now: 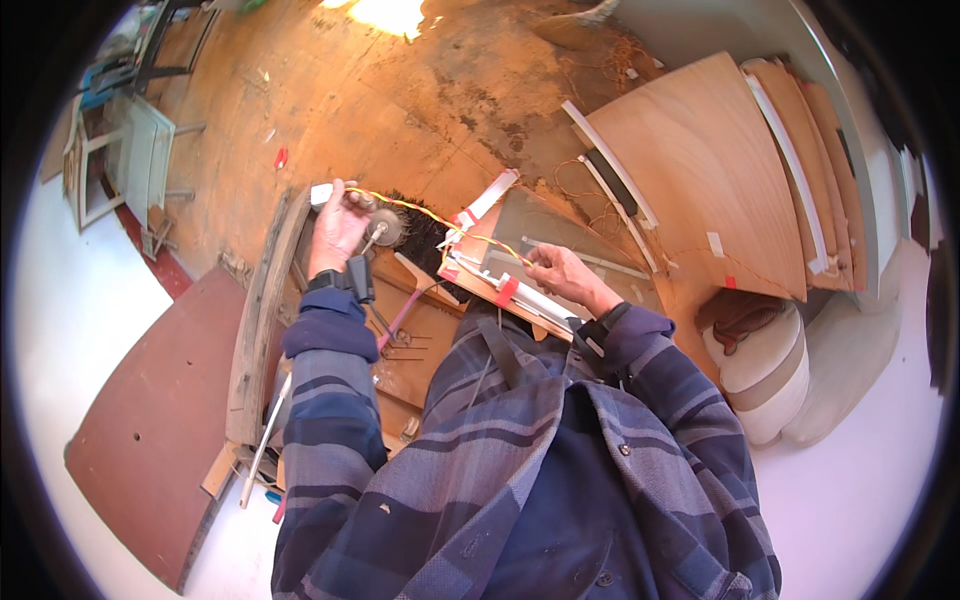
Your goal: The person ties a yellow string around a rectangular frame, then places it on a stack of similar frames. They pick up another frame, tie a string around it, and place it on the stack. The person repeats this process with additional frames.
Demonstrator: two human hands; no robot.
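A twisted yellow-and-red wire stretches between my two hands. My left hand is closed around its left end, with a small white block at the fingertips; whether the wire joins the block cannot be made out. My right hand pinches the wire's other end between thumb and fingers. Below the wire, near my lap, lies a wooden board with a white strip held by red tape. A second white strip, also with red tape, angles away from the board's left end.
Left of my lap are a rough wooden beam, a round metal disc and a pink-handled tool. Wooden panels with white strips stand at right, near a cushioned seat. A small red object lies on the floor.
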